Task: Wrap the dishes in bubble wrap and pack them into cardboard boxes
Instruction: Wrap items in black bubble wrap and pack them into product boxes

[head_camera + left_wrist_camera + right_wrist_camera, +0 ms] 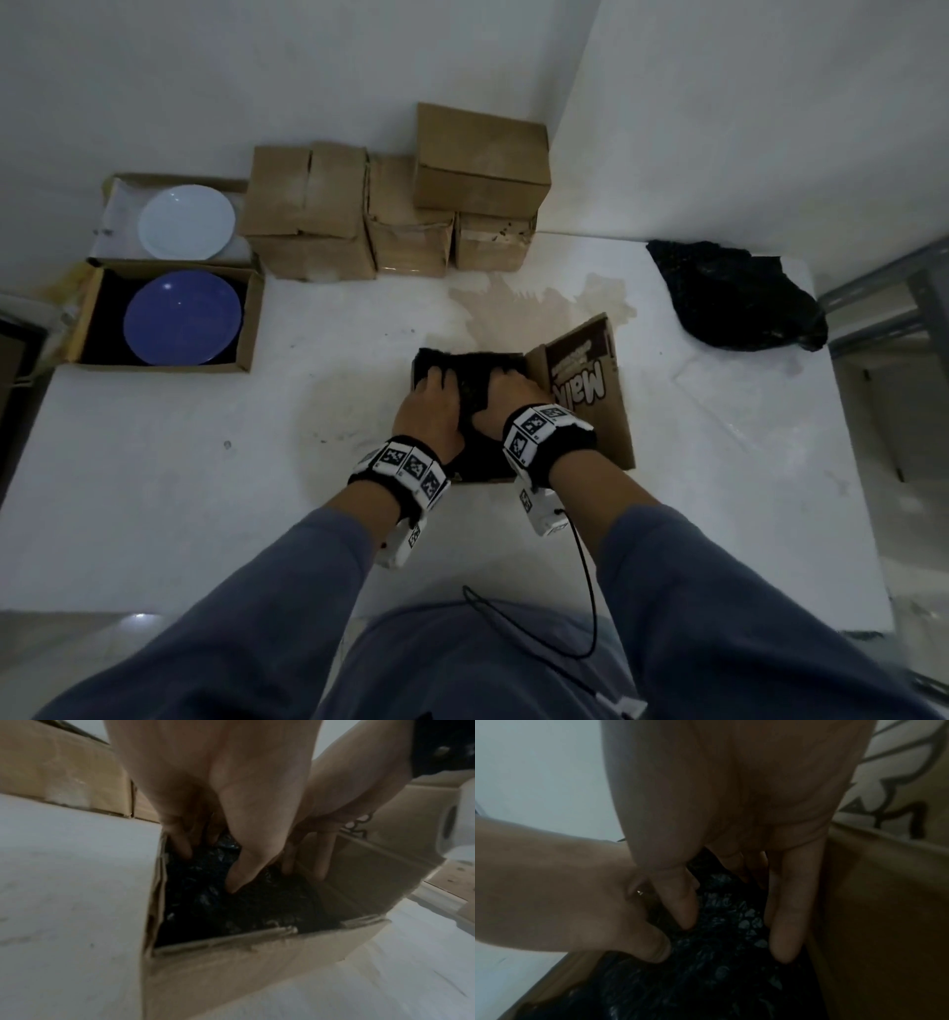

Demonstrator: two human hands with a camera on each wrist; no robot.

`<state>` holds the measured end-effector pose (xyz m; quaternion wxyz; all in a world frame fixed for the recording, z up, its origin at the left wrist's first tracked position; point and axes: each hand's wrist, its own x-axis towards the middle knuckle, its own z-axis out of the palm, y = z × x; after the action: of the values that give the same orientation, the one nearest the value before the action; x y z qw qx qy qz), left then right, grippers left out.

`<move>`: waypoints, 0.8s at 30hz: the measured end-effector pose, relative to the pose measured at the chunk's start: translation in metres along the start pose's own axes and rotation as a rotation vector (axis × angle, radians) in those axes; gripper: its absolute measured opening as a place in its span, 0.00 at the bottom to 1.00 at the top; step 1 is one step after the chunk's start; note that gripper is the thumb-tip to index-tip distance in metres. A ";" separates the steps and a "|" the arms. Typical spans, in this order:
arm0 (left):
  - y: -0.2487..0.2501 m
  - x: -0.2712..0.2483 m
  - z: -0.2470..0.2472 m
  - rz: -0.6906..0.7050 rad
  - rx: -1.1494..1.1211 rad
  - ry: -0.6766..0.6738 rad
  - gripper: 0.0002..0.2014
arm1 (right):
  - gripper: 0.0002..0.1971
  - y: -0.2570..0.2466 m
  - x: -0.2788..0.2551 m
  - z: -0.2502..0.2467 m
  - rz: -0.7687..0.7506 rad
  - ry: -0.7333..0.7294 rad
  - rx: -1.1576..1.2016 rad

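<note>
An open cardboard box [585,411] stands at the middle of the white table [154,488], its printed flap folded out to the right. Inside lies a bundle wrapped in black bubble wrap [475,377]. My left hand [431,401] and right hand [506,395] are side by side in the box, pressing on the bundle with straight fingers. The left wrist view shows my left hand [213,862] pushing into the black wrap [231,912] between the box walls [231,973]. In the right wrist view my right hand [734,923] lies on the wrap [718,973] against the right wall [872,923]. What the wrap covers is hidden.
At the far left a blue plate [182,317] lies in an open box lined in black, and a white plate [187,222] lies in another behind it. Several closed cardboard boxes [308,210] are stacked along the back wall. A heap of black bubble wrap [739,298] lies near the table's right edge.
</note>
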<state>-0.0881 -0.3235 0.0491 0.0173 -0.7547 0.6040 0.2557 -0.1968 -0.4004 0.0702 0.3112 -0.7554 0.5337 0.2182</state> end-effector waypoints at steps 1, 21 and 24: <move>-0.001 0.003 0.000 -0.005 0.001 -0.010 0.34 | 0.30 0.002 0.002 0.002 -0.002 -0.005 0.017; -0.002 0.021 -0.001 -0.057 0.056 -0.089 0.34 | 0.39 0.005 0.026 0.006 -0.017 -0.095 -0.084; 0.000 0.025 -0.004 -0.082 0.043 -0.102 0.31 | 0.40 0.006 0.027 0.004 0.007 -0.079 -0.073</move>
<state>-0.0830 -0.3469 0.0421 0.0747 -0.7642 0.5763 0.2796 -0.1938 -0.4170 0.0477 0.3037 -0.7551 0.5154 0.2684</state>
